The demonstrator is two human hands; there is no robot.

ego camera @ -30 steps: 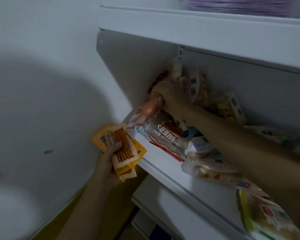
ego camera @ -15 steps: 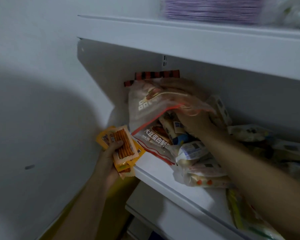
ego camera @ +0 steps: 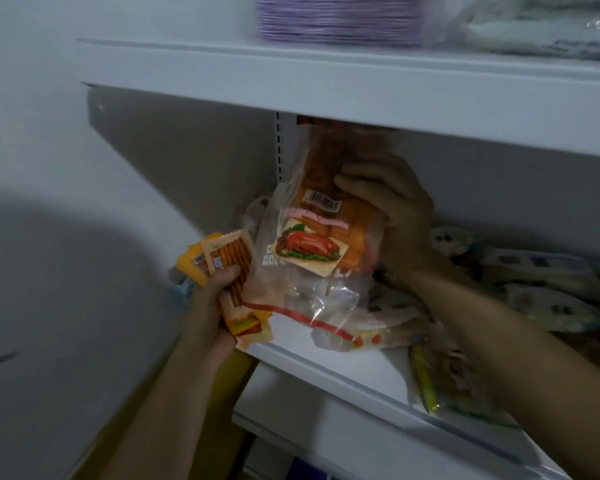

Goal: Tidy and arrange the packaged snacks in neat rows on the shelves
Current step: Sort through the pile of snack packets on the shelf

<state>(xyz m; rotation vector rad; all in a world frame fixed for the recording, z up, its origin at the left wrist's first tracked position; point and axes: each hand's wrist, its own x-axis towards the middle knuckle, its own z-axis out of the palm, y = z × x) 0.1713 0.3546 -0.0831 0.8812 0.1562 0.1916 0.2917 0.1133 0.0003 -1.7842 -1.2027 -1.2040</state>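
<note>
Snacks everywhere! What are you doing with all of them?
A person is tidying a snack shelf. The right hand grips a big clear bag with a roast-meat picture on it, holding it upright above the shelf. The left hand holds a bunch of small orange packets just off the shelf's left end. Other packets lie in a loose heap along the shelf, not yet in rows.

Clear red-trimmed bag [ego camera: 312,244], orange striped packets [ego camera: 231,258], white shelf [ego camera: 361,372], purple stack [ego camera: 340,19]
</note>
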